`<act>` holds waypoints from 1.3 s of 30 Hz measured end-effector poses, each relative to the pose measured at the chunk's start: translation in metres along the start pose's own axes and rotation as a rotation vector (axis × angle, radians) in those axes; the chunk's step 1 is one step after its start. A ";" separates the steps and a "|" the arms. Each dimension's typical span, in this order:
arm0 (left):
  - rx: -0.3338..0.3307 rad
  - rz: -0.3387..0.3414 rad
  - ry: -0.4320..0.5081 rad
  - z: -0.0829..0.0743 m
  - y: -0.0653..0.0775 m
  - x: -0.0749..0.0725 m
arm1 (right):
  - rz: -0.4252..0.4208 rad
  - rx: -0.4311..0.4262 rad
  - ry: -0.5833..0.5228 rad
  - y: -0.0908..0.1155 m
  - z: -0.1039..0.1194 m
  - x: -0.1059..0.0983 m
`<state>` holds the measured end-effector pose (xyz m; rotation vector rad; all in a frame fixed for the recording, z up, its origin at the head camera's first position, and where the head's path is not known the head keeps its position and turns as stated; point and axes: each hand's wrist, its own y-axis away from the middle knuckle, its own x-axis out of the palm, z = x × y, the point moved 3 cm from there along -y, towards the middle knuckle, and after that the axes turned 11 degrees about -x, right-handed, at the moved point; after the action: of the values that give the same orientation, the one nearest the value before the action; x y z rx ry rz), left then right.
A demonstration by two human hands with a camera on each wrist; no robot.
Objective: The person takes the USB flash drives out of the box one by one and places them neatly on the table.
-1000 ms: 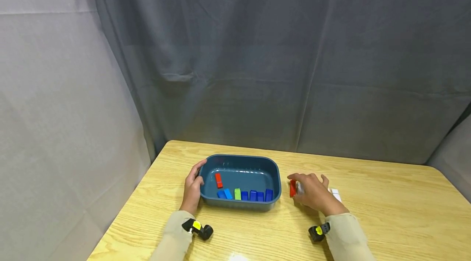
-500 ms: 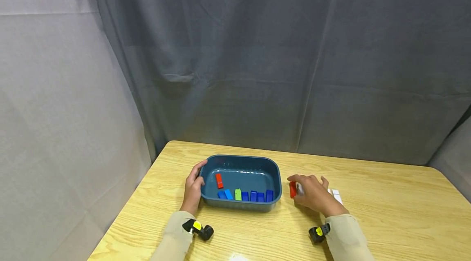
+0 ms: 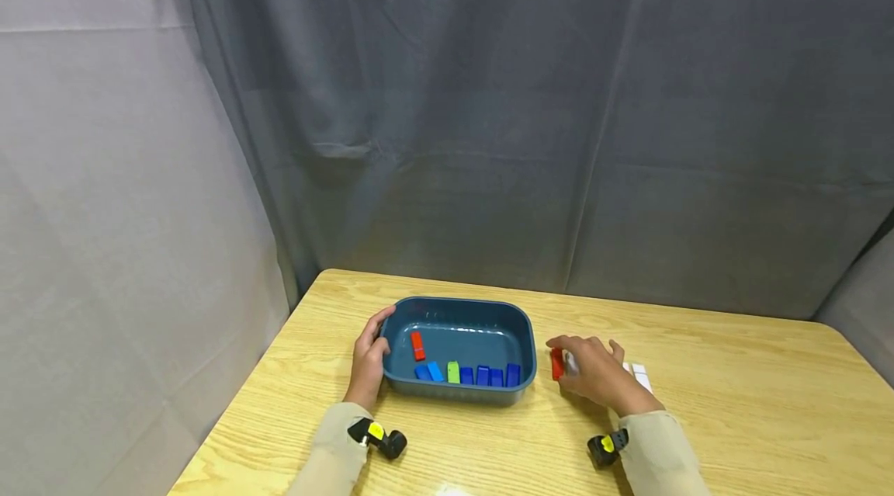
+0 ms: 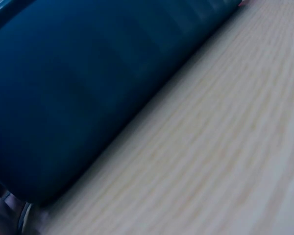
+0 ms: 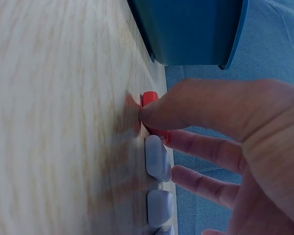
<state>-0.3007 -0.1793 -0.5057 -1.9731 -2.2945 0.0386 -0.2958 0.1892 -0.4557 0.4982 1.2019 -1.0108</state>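
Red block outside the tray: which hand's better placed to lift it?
Probably the right hand: its thumb and finger pinch the red block. The left hand is across the tray, holding its left end.

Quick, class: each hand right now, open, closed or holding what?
Left hand: holding the blue bin by its left end.
Right hand: pinching a red block outside it.

A round-cornered teal plastic tub [image 3: 454, 393] sits on the wood-grained bench [image 3: 482, 449], before a grey cloth curtain [image 3: 447, 116], the left hand [image 3: 369, 358] at its left end. Inside, a red oblong block [image 3: 417, 345] lies leftward; along the near wall, left to right, come two light-blue oblong blocks [image 3: 435, 371], one lime-green oblong block [image 3: 454, 372] and four dark-blue oblong blocks [image 3: 483, 376]. Right of the tub, another red oblong block [image 3: 556, 365] is in the right hand [image 3: 597, 372], white rounded blocks [image 5: 159, 208] further right.
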 end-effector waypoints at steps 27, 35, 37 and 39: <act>-0.037 0.042 -0.002 -0.031 0.018 0.003 | 0.009 0.008 0.001 0.000 0.000 0.001; -0.027 0.033 -0.018 -0.030 0.015 0.003 | -0.012 -0.013 0.000 0.000 0.001 -0.001; -0.011 0.035 -0.015 -0.031 0.015 0.003 | -0.017 -0.020 -0.003 -0.001 0.001 -0.002; 0.000 0.036 -0.013 -0.030 0.015 0.003 | -0.022 -0.031 -0.004 -0.001 0.001 -0.002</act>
<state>-0.2837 -0.1755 -0.4766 -2.0198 -2.2666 0.0549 -0.2963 0.1883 -0.4531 0.4599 1.2197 -1.0100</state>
